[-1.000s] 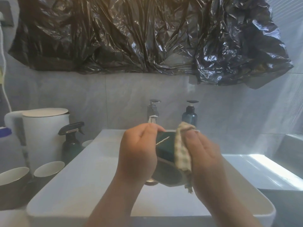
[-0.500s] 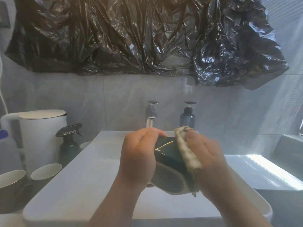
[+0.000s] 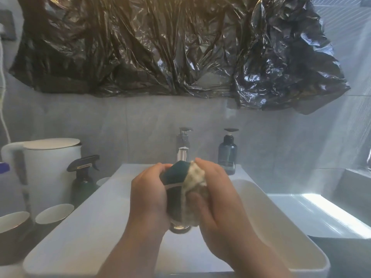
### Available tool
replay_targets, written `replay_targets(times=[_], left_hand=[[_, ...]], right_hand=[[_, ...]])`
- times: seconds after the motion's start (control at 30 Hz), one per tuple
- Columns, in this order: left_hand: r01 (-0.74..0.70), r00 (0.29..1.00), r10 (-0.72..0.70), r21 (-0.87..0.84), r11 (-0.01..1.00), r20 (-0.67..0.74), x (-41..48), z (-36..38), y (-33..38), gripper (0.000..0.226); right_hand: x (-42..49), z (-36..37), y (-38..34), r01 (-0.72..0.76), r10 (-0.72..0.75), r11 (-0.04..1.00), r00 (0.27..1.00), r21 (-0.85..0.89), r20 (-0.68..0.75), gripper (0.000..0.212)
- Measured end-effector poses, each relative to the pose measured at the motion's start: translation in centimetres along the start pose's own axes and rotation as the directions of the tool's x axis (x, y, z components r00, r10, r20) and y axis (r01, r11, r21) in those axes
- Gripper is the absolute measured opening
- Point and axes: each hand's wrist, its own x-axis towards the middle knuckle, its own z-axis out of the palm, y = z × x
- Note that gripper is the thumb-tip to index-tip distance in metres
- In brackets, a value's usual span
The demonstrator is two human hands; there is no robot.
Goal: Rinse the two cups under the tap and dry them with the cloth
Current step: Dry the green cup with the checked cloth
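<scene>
A dark green cup (image 3: 175,185) is held over the white basin (image 3: 84,221), in front of the chrome tap (image 3: 183,149). My left hand (image 3: 149,195) grips the cup's left side. My right hand (image 3: 216,199) grips a pale checked cloth (image 3: 193,189) and presses it around the cup's right side, covering much of it. No water is seen running from the tap. Two more cups stand left of the basin: one with a white inside (image 3: 54,214) and a darker one (image 3: 14,227) at the frame's edge.
A white kettle (image 3: 50,169) and a dark spray bottle (image 3: 83,181) stand at the left. A blue pump bottle (image 3: 227,155) stands right of the tap. Black plastic sheeting (image 3: 180,47) hangs on the wall above. A drain (image 3: 179,227) shows under the cup.
The cup has turned in my hands and the cloth has bunched up over more of its right side. My right hand has shifted lower around the cup.
</scene>
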Motion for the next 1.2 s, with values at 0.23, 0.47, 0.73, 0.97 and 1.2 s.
replay_targets(times=[0.23,0.47,0.73,0.97,1.2], left_hand=[[-0.247,0.969,0.246,0.008,0.969,0.031,-0.7,-0.1,1.2,0.016],[-0.422,0.894,0.414,0.01,0.907,0.171,-1.7,0.2,1.8,0.038],[-0.195,0.965,0.2,-0.041,0.98,0.169,-0.8,0.2,0.3,0.025],[0.09,0.971,-0.062,-0.112,0.99,0.231,0.0,-0.2,0.0,0.035],[-0.609,0.79,0.518,0.327,0.723,0.327,-2.3,0.4,0.6,0.047]], right_hand=[[1.2,-1.3,-0.8,-0.338,0.268,0.665,0.94,0.667,0.209,0.032],[1.0,-2.8,-1.9,-0.328,0.247,0.759,0.944,0.563,0.217,0.065],[0.8,-1.2,0.0,-0.233,0.312,0.816,0.948,0.529,-0.064,0.048],[0.5,-0.9,-1.2,-0.294,0.329,0.757,0.943,0.584,0.049,0.041],[1.2,-2.5,-0.6,-0.399,0.492,0.642,0.869,0.654,0.047,0.035]])
